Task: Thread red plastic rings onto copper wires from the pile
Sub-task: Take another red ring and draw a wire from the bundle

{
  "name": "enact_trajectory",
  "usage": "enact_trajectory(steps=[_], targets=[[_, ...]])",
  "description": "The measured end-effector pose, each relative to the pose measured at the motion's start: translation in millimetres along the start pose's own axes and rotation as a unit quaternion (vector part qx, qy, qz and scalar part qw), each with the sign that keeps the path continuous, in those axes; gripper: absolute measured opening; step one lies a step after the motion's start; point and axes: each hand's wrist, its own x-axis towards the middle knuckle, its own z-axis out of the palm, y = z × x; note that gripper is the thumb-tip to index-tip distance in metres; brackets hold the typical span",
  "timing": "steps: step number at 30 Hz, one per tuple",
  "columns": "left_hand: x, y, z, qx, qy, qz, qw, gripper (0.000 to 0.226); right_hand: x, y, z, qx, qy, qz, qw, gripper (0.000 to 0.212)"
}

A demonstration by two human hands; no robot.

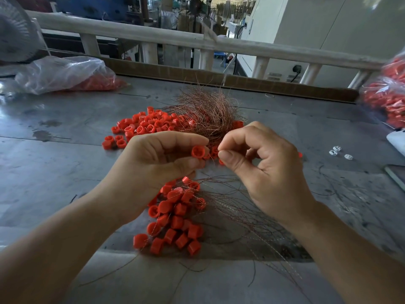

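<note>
Left hand (157, 159) pinching hollow red ring (198, 152)

Soft daylight comes from the far side, with dull glare on the table (54, 119) at far left. Shadows are faint. The left hand (153, 159) and right hand (265, 170) are sharp; the far-right bag (390, 99) smears, and edges bow.

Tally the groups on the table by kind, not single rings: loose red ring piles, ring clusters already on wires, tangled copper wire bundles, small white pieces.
Loose red ring pile: 1
Ring cluster on wires: 1
Tangled copper wire bundle: 1
Small white pieces: 3
Total: 6
</note>
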Motion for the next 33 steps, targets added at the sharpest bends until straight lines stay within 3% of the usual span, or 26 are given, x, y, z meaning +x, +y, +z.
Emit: enact_trajectory(steps=[6,33], targets=[[-1.2,-1.1,0.7,-0.006,-0.022,0.007,1.0,0.038,-1.0,-0.3,2.0,-0.003,-0.058,0.017,0.998,0.008],[-1.5,-2.3,-1.8,0.014,-0.061,0.019,0.998,0.037,0.3,-3.7,-2.5,-0.039,-0.063,0.052,0.996,0.004]])
